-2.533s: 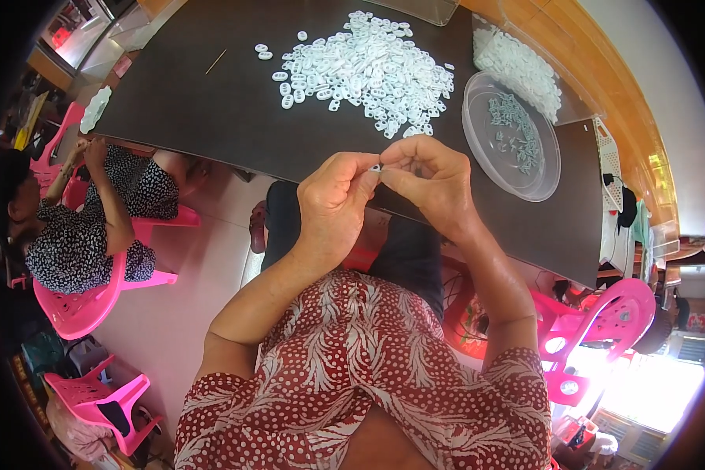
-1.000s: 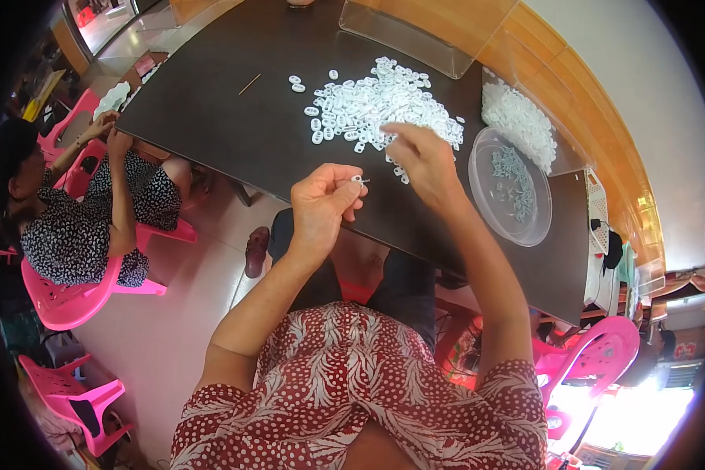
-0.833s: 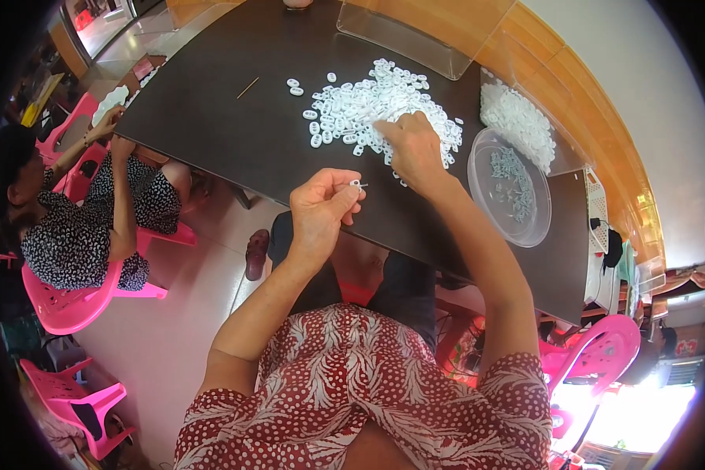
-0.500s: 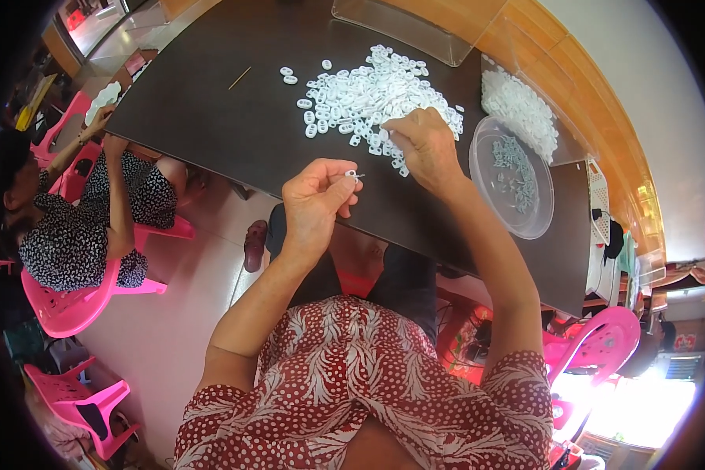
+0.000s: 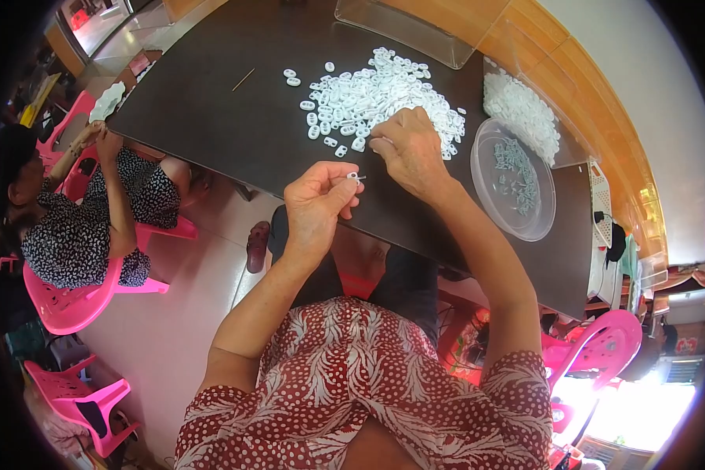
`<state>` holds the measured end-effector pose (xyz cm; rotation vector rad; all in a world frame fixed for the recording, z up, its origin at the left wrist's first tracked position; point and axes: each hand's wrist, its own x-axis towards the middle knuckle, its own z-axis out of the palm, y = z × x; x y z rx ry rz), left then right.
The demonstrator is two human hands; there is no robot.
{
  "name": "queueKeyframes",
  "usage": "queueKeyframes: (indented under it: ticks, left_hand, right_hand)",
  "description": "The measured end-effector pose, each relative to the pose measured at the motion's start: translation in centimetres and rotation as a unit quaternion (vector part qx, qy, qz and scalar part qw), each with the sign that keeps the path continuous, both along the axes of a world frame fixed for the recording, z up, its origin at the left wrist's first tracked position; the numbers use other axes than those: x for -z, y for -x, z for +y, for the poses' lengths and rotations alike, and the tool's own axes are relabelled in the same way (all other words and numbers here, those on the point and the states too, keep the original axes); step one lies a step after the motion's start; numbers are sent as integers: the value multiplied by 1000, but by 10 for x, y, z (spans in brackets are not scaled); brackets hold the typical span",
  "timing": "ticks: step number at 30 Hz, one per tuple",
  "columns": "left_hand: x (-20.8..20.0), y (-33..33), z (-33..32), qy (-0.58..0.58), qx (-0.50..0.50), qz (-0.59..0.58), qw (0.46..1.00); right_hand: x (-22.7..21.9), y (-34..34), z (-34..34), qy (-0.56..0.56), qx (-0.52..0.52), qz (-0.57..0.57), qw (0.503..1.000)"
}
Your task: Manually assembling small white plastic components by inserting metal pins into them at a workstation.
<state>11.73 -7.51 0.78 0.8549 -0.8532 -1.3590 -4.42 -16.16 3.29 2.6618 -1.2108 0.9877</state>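
Note:
Between the thumb and fingers of my left hand is a small white plastic piece, with a thin grey pin sticking out of its side. This hand hovers at the table's near edge. My right hand is at the near side of a heap of white oval pieces with holes. Its fingers are curled and drawn together, palm down; whatever they hold is hidden. A few loose pieces lie just left of its fingertips.
A round clear dish with small grey pins stands right of the heap. Behind it, a clear bin holds many translucent white parts. A thin brown stick lies on the dark table. Another person sits at the left on a pink chair.
My right hand has shifted slightly left along the near side of the heap, and some pieces there have moved left. My left hand keeps its hold, nearly still.

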Motion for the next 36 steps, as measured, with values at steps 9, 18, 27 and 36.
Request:
queueKeyframes:
  ticks: [9,18,27,36]
  left_hand:
    - [0,0,1,8,0,11,1000]
    - [1,-1,1,12,-2,9,1000]
    - [2,-1,2,12,7,30,999]
    - [-6,-3,2,1,-2,45,999]
  right_hand:
    - [4,-10,-10,11,-41,58,997]
    - [-1,-20,-9,-18,-85,41,995]
    - [2,-18,-16,-16,-70,41,997]
    - [-28,2,22,-433,-55,-302,848]
